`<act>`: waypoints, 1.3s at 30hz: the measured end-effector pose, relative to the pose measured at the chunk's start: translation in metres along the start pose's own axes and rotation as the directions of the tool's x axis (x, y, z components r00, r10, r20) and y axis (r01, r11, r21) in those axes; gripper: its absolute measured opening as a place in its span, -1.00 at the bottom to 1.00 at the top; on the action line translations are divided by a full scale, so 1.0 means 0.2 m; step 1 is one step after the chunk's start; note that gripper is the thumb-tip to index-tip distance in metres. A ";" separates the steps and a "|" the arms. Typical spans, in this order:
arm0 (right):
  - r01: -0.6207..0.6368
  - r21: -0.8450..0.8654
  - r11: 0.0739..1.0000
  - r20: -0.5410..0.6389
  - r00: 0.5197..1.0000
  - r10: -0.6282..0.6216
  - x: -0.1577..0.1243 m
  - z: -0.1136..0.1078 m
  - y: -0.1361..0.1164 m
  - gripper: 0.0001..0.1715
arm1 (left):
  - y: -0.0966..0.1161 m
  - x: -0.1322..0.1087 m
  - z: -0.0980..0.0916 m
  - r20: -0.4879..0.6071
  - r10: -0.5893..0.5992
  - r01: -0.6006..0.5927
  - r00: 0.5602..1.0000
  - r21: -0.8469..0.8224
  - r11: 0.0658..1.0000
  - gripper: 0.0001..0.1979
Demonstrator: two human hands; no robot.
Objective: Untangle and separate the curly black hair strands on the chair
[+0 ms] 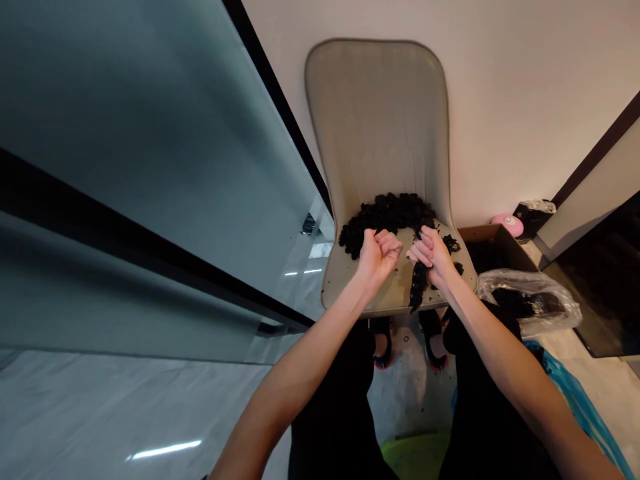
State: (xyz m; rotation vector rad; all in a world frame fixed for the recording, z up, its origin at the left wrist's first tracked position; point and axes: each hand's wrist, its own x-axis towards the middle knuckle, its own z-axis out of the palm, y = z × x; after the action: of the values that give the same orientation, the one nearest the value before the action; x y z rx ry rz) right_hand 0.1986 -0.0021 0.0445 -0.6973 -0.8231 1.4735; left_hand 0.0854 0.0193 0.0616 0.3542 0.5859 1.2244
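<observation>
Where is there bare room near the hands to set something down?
Bare seat shows between the left hand and the chair's edge, below the black hair. Crowded right of the right hand: cardboard box, plastic bag.
</observation>
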 end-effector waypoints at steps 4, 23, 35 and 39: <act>0.073 -0.218 0.973 -0.030 0.996 -0.081 0.02 -0.02 -0.04 -0.26 | 0.00 -0.04 0.04 0.218 0.047 -0.076 0.975 0.128 0.989 -0.54; 0.267 -0.594 0.759 0.122 0.962 -0.242 -0.04 -0.09 -0.12 -0.39 | -0.01 -0.07 -0.06 0.495 0.304 -0.568 0.814 0.570 0.594 -0.68; 0.061 -0.698 0.713 0.340 0.905 0.256 -0.03 -0.18 -0.20 -0.61 | 0.09 -0.06 -0.15 0.576 0.127 -0.571 0.808 0.711 0.411 -0.84; 0.059 -0.678 0.733 0.370 0.889 0.271 -0.02 -0.19 -0.18 -0.62 | 0.11 -0.08 -0.14 0.586 0.094 -0.573 0.805 0.727 0.377 -0.82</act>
State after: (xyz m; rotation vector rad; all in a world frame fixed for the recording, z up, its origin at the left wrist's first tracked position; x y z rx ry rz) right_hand 0.2506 -0.0029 0.0526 -0.9657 -1.7690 1.4493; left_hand 0.0474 0.0099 0.0544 1.7459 0.7232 1.0577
